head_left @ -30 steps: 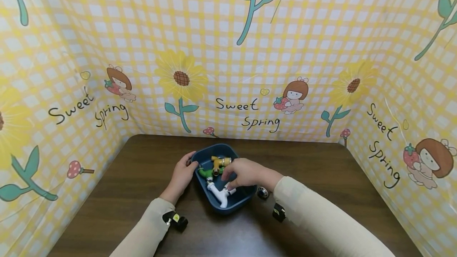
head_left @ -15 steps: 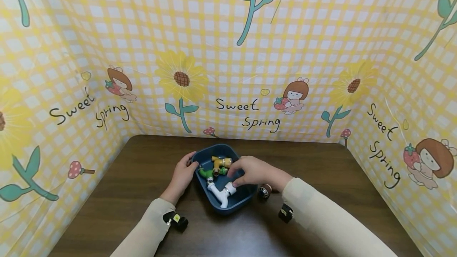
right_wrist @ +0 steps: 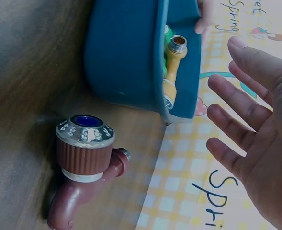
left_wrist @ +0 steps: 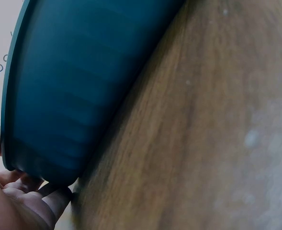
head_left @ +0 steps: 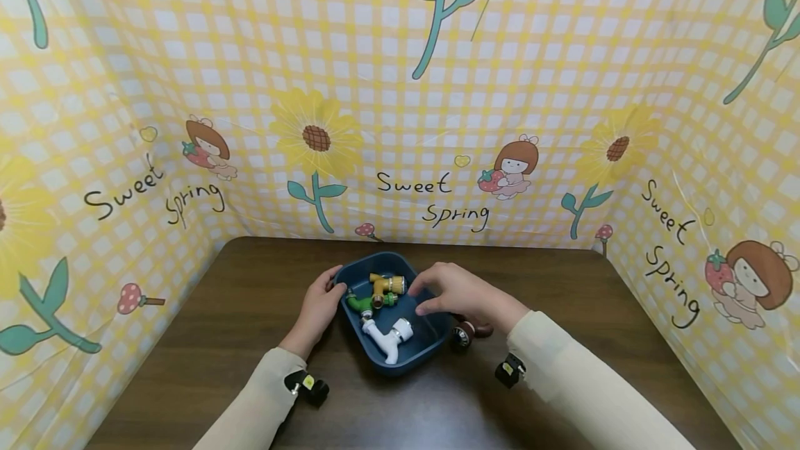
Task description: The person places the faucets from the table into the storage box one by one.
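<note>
A dark blue plastic basin [head_left: 434, 339] stands on the table with three faucets in it. The white faucet [head_left: 389, 344] lies nearest the front, the green faucet [head_left: 359, 303] by the left wall, the yellow faucet [head_left: 379, 286] farther back. My left hand [head_left: 320, 312] grips the basin's far left corner, thumb at the rim and fingers against the outer wall. Above the basin's right side hovers my right hand [head_left: 461, 294], fingers spread and holding nothing. Below that hand, outside the basin, a brown faucet [right_wrist: 85, 158] with a silver-and-blue cap rests on the table.
Dark wood table [head_left: 262, 276] surrounds the basin. Yellow checked cloth [head_left: 400, 123] with printed flowers and lettering walls off the back and both sides. Each forearm wears a small black camera near the sleeve cuff.
My right hand has drawn away from the white faucet, rising and shifting right. The white faucet's knob and more of the brown faucet now show. My left hand and the basin stay put.
</note>
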Motion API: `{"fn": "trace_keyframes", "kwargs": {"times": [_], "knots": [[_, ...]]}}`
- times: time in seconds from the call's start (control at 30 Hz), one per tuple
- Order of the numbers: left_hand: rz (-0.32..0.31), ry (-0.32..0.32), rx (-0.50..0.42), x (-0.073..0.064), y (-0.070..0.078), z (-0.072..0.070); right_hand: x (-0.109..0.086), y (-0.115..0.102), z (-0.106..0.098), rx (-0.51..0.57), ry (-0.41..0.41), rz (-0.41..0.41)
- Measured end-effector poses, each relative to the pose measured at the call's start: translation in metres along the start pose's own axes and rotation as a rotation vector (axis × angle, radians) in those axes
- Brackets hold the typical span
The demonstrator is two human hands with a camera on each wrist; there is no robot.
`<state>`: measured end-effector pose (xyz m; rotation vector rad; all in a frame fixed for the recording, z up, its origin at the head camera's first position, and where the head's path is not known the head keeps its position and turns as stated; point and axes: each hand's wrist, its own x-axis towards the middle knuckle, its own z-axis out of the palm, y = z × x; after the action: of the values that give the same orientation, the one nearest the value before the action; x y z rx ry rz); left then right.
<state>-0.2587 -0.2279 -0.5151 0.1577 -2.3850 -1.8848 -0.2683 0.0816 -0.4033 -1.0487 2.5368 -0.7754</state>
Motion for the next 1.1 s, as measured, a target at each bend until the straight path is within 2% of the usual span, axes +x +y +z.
{"fn": "trace_keyframes", "kwargs": {"times": [0.23,0.57,0.8,1.1], "knots": [[-0.008,-0.001,0.008,-0.001,0.0,0.001,-0.006,0.005,-0.004,-0.035,0.061,-0.003],[0.005,0.0,0.019,0.0,0.0,0.001,-0.019,0.018,-0.005,-0.005,0.163,0.025],[0.011,0.005,0.017,0.0,0.0,0.0,-0.03,0.037,0.004,0.032,0.237,0.059],[0.003,0.002,0.02,0.0,0.001,0.0,-0.044,0.055,0.004,0.036,0.282,0.07]]}}
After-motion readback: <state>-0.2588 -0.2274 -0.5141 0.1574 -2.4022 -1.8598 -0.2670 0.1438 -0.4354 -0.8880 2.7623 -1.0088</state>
